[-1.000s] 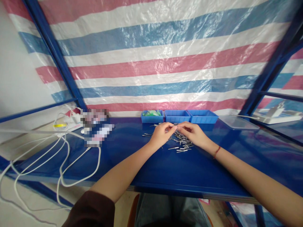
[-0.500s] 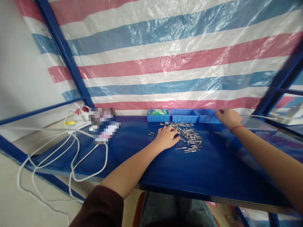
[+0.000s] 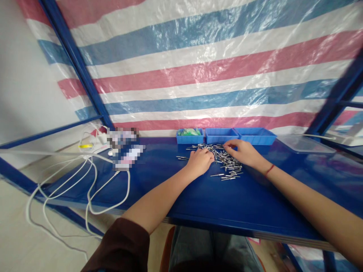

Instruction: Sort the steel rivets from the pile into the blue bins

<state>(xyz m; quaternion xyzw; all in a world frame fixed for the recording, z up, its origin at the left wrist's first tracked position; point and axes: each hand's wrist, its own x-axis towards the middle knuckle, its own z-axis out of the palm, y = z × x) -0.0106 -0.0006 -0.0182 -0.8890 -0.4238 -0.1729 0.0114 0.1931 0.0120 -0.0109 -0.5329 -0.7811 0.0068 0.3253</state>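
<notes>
A loose pile of silvery blind rivets (image 3: 231, 163) lies on the blue tabletop in front of me. My left hand (image 3: 200, 162) rests on the left side of the pile, its fingers bent down among the rivets. What its fingertips hold, if anything, is hidden. At the pile's upper right is my right hand (image 3: 244, 152), thumb and forefinger drawn together at the rivets. Whether a rivet is between those fingertips is too small to make out. A few rivets (image 3: 181, 158) lie apart, left of my left hand.
Behind the pile stand a blue bin (image 3: 189, 139) with green plastic packets, a middle blue bin (image 3: 221, 140) and a right blue bin (image 3: 256, 140). A clear plastic lid (image 3: 306, 144) lies at the right. White cables (image 3: 93, 189) loop over the table's left edge.
My right hand has moved left and toward me, from over the right blue bin to the rivet pile. My left hand stays at the pile, fingers slightly shifted.
</notes>
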